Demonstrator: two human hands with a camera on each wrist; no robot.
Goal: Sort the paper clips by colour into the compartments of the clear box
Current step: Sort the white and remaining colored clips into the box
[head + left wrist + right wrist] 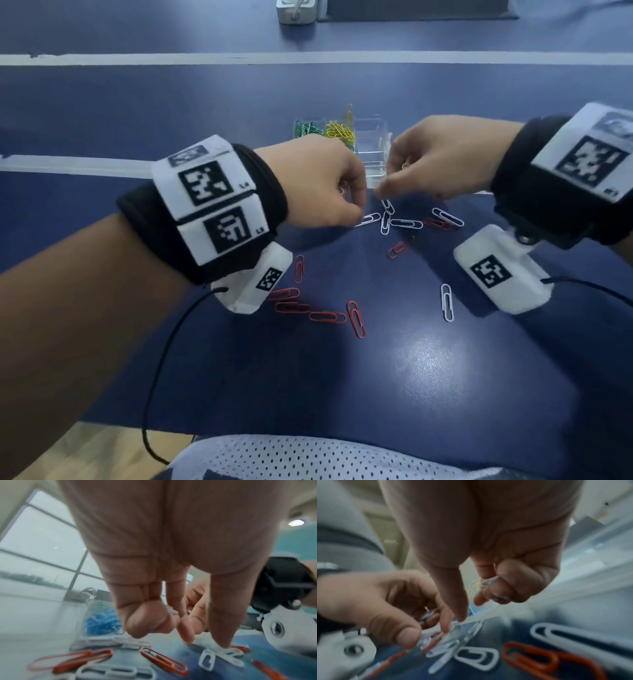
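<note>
The clear box [371, 161] stands behind my hands, with green clips [305, 128] and yellow clips [340, 132] in its far compartments and blue clips [101, 620] in another. My left hand [358, 205] and right hand [382, 192] meet fingertip to fingertip over a cluster of white clips [387, 219] on the blue table. In the left wrist view, curled fingers keep white clips [171, 611] tucked in the palm while the thumb touches a white clip [223, 653]. My right hand's curled fingers likewise hold a white clip [490, 581].
Red clips [294, 303] lie scattered near my left wrist, with others [400, 246] between the hands. A lone white clip [446, 301] lies nearer me. A grey device [296, 12] and a dark mat [418, 15] sit at the table's far edge.
</note>
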